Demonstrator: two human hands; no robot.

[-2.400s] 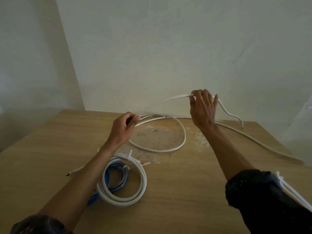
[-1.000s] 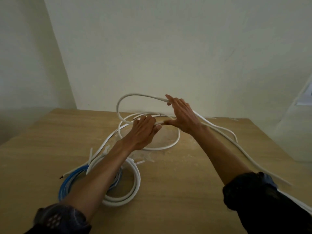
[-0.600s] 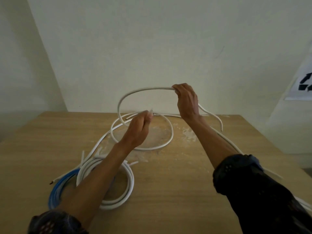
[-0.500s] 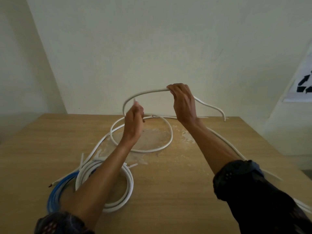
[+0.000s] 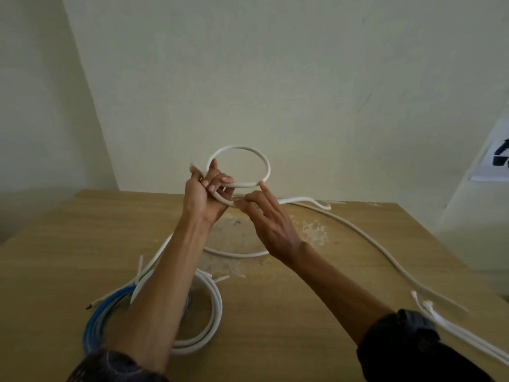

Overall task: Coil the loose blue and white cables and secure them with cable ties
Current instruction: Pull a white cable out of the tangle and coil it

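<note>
Cable loop (image 5: 239,148) above worktop (image 5: 303,312): our left grip (image 5: 205,195) clutches it, right grip (image 5: 271,220) pinches it; slackening likely springs it open.

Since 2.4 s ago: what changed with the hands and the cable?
The left hand rose and now grips a closed loop of white cable in the air; the right hand came in to pinch it alongside. The blue and white coils stayed on the table.

Both forearms are bare down to the left hand (image 5: 202,195) and right hand (image 5: 271,223). The left sleeve (image 5: 110,366) is dark with a faint speckled weave. The right sleeve (image 5: 413,351) is black, bunched in thick folds.
</note>
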